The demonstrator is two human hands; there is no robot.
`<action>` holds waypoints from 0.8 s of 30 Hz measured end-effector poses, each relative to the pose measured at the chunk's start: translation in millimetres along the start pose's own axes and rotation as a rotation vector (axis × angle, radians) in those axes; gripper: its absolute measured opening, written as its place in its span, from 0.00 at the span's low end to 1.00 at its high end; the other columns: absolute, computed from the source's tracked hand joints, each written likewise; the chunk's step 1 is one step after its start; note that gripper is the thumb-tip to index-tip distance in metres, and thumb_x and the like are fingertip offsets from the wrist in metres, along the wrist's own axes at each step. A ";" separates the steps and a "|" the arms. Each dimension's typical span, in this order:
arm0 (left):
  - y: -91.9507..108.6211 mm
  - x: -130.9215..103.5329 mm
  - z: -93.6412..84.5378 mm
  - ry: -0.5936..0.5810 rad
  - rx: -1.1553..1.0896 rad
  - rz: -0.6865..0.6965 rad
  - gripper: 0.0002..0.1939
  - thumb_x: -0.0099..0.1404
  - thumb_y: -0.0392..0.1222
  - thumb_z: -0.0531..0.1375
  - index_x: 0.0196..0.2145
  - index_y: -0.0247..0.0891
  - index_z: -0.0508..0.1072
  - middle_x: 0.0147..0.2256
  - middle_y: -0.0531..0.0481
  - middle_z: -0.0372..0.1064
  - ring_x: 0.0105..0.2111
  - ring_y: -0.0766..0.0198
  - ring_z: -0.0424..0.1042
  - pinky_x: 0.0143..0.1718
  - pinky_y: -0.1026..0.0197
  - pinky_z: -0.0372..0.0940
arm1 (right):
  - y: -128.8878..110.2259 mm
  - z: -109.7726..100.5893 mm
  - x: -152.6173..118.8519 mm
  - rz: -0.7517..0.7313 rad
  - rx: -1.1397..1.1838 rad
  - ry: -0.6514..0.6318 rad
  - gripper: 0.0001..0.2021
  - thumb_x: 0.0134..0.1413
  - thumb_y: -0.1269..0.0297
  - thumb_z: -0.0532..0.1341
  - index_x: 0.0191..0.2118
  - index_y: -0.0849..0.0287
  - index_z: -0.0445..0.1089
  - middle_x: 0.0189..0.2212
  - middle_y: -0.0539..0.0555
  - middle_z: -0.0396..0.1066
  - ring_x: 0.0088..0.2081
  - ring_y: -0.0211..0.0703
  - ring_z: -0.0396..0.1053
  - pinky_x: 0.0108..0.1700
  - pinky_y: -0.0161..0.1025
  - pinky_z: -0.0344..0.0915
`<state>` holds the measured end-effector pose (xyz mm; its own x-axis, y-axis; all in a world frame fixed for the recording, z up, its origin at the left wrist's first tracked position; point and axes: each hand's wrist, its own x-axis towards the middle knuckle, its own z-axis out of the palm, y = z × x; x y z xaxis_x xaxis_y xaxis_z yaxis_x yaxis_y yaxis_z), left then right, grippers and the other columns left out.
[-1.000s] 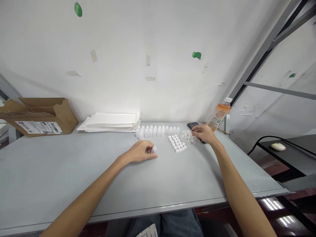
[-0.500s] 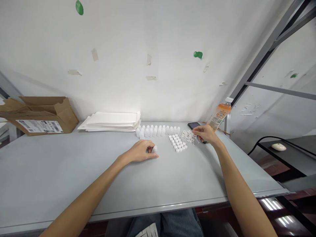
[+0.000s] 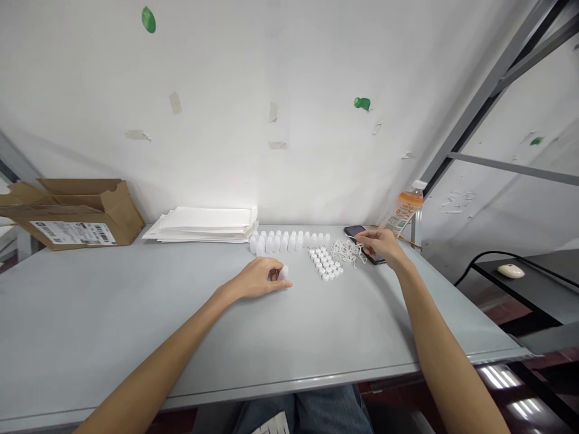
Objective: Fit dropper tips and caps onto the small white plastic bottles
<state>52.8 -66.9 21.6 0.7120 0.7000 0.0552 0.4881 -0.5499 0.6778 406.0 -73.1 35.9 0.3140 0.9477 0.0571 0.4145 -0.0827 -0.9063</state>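
My left hand [image 3: 259, 278] rests on the table, its thumb and fingers closed round a small white plastic bottle [image 3: 284, 273] that stands upright and is partly hidden by the fingers. My right hand [image 3: 379, 243] is pinched at the right side of a loose heap of white strings [image 3: 346, 251], with a short white string [image 3: 350, 237] at its fingertips. Beneath that hand lies a dark phone [image 3: 373, 257], partly covered. Small white caps [image 3: 326, 263] sit in neat rows left of the heap. Behind them, several white bottles [image 3: 284, 242] stand upright in rows.
A stack of white paper sheets [image 3: 203, 224] lies by the wall, with an open cardboard box [image 3: 81, 214] at its left. A bottle of orange drink [image 3: 404, 208] stands behind my right hand. The grey table's front edge [image 3: 289, 384] is close to my lap.
My right hand has drawn slightly right from the string heap, and a string now shows at its fingertips. More of the phone is visible. My left hand keeps its hold on the bottle.
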 end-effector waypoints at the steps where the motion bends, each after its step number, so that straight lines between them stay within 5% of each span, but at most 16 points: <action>1: 0.3 0.0 -0.1 0.000 -0.001 -0.001 0.19 0.59 0.55 0.60 0.22 0.38 0.64 0.24 0.55 0.61 0.26 0.66 0.60 0.27 0.64 0.52 | 0.1 0.4 0.1 0.009 0.005 -0.002 0.17 0.38 0.54 0.69 0.28 0.65 0.74 0.09 0.48 0.61 0.12 0.30 0.53 0.14 0.30 0.48; 24: 0.1 0.0 1.0 0.005 0.046 0.012 0.21 0.59 0.55 0.60 0.21 0.38 0.59 0.24 0.55 0.60 0.26 0.65 0.61 0.27 0.63 0.51 | -15.0 2.7 -6.7 -0.025 0.215 0.110 0.21 0.29 0.52 0.73 0.28 0.65 0.73 0.20 0.51 0.67 0.16 0.30 0.54 0.15 0.32 0.46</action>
<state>53.4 -67.4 20.9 0.7153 0.6956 0.0668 0.5023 -0.5783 0.6428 395.4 -77.4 48.0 0.4021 0.9083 0.1155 0.2358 0.0192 -0.9716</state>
